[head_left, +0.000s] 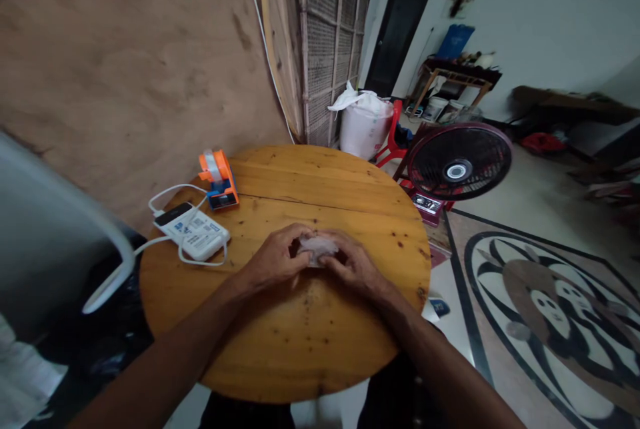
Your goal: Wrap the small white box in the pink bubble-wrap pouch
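Over the middle of the round wooden table (pixel 300 322), a small crumpled piece of clear, whitish plastic (pixel 317 246) lies between my two hands. It looks like thin film or a little bag; its exact kind cannot be made out. My left hand (pixel 280 252) pinches its left side, thumb on the near face and fingers curled behind. On the right side, my right hand (pixel 353 262) grips it the same way, thumb pressed inward. Both thumbs nearly meet at the plastic's centre. The fingers hide its outer edges.
At the table's left stand an orange and blue tape dispenser (pixel 219 179) and a white power bank (pixel 195 232) with looped white cables. A dark red fan (pixel 457 166) and a white sack (pixel 365 122) are beyond the table. A brown wall (pixel 140 69) borders the left.
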`<state>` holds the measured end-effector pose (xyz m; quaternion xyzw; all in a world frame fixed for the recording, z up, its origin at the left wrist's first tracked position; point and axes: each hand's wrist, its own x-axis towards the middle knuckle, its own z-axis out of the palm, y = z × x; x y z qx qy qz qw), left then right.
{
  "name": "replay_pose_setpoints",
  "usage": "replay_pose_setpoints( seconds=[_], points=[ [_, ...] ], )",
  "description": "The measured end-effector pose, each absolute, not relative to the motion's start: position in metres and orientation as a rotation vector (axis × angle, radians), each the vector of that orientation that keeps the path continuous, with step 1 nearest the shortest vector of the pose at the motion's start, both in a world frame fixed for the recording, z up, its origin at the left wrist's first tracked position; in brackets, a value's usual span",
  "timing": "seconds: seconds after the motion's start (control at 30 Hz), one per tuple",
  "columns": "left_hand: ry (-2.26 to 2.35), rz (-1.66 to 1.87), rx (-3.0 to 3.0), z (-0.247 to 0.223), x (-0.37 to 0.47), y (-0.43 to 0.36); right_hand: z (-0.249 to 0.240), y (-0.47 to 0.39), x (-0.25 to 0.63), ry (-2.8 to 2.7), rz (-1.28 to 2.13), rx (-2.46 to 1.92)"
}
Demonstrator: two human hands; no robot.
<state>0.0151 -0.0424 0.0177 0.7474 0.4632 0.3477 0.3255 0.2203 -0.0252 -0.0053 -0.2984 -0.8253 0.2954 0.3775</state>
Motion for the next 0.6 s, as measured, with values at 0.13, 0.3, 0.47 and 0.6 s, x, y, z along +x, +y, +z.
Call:
replay_pose_setpoints(
  seconds=[0.13,0.3,0.47,0.6],
  points=[
    [1.250,0.867,1.831,0.0179,0.0127,-0.0408,0.0002,-0.0275,0.2185,-2.024,1.049,-0.854],
    [1.249,0.838,1.779,0.0186,0.0097,-0.0391,-0.0012,-0.0262,0.2161,-2.001,1.101,-0.902],
    [1.166,0.840,1.854,0.0247,0.0089,-0.0410,0.0000,-0.0254,0.2148,-1.937,1.130,-0.968],
    [0.973,0.830,1.738,0.0211,0.0111,-0.0401,-0.0006,-0.0250,0.2146,-1.914,1.162,-0.981]
  ],
)
